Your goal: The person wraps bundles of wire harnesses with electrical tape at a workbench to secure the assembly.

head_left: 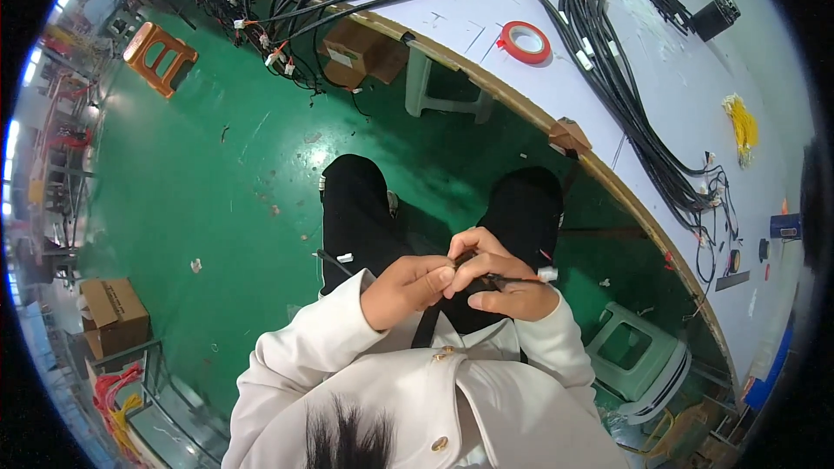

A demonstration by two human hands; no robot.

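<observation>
Both hands are meeting at the middle of the head view, just above my lap. I am pinching a thin black wire lead [499, 279] between them: my left hand [407, 289] is closing thumb and forefinger on the lead from the nine o'clock side, and my right hand [504, 280] is curling round it from three o'clock, fingers together on the wire. A small white connector [547, 274] is sticking out past my right fingertips at three o'clock, and a second white tag [345, 257] is showing on the trailing end at ten o'clock.

By my judgement I am working the wire's end, near the connector; whether I am seating or dressing it I cannot tell. A next move here would call for a steady pinch and fine fingertip control.

At one o'clock the long white workbench [678, 87] is carrying black cable harnesses [608, 61], a red tape roll [524, 41] and a bunch of yellow ties [744, 126]. A pale green plastic stool [638, 356] is standing at four o'clock on the green floor [217, 174].
</observation>
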